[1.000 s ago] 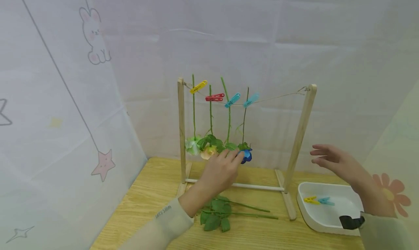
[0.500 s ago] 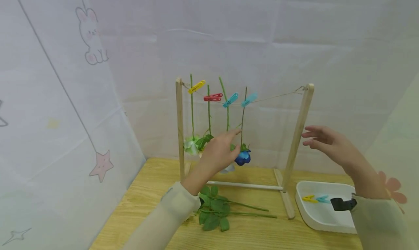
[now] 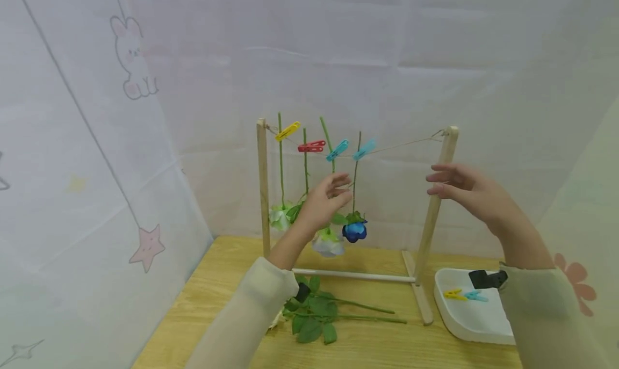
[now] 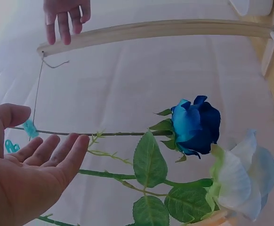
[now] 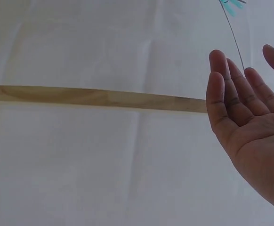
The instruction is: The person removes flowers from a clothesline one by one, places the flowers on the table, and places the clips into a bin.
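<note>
The left hand (image 3: 321, 201) is hovering in front of the hanging flowers, its fingers loosely extended and grasping nothing; whether a fingertip is touching a stem cannot be told. The blue rose (image 3: 355, 231) is hanging head down at the right end of the row, a light blue clothespin (image 3: 364, 150) pinning its stem to the string (image 3: 401, 145). Next to it, the white flower (image 3: 329, 245) is hanging lower from a teal clothespin (image 3: 337, 150), while a red clothespin (image 3: 311, 146) and a yellow clothespin (image 3: 287, 131) are holding stems toward the left post (image 3: 263, 181). A wide bare stretch of string is running from the rose's stem to the right post (image 3: 430, 224). Overlapping that post in the head view, the right hand (image 3: 469, 192) is staying released, thumb apart from the fingers. Below, leafy stems (image 3: 311, 318) are lying on the table (image 3: 193, 304), their cut ends stopping short of the right post's foot. Just beyond that foot, the white tray (image 3: 447, 316) is sitting, two pegs (image 3: 454, 295) lying near its left wall.
</note>
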Demonstrator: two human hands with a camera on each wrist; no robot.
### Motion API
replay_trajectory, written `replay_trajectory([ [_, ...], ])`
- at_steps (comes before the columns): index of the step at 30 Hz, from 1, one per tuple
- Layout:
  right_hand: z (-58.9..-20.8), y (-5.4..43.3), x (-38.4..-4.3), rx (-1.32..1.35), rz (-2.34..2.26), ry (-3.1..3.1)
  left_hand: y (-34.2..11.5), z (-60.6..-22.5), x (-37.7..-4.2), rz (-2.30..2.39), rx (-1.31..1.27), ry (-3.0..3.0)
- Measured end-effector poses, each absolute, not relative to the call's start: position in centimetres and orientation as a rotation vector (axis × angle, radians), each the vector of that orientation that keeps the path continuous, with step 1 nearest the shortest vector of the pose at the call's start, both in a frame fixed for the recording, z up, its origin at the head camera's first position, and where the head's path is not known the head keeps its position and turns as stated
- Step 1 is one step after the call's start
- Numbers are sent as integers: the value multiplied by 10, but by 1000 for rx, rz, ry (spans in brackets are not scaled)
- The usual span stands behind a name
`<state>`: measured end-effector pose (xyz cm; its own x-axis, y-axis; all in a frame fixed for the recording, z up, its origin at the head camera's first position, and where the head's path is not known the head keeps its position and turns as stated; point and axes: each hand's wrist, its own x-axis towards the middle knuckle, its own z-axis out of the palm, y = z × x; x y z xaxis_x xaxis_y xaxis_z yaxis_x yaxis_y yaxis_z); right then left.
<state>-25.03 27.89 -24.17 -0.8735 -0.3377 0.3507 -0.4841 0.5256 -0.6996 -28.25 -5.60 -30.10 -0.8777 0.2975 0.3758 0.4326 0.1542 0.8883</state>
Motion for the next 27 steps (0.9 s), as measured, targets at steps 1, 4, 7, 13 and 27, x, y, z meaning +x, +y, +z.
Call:
replay_trajectory([
  [1, -239, 275, -251, 697, 1273, -2589, -57, -300, -284, -1893, -740, -2266],
  [4, -230, 264, -254, 722, 1295, -2563, -60, -299, -289, -1990, -751, -2215],
  [7, -221, 253, -257, 724, 1299, -2559, -62, -296, -293, -2003, -756, -2216],
  [13, -207, 234, -267, 723, 1325, -2567, -57, -286, -300, -2130, -725, -2193],
  [27, -187, 200, -279, 735, 1403, -2574, -41, -273, -308, -2220, -727, -2115],
])
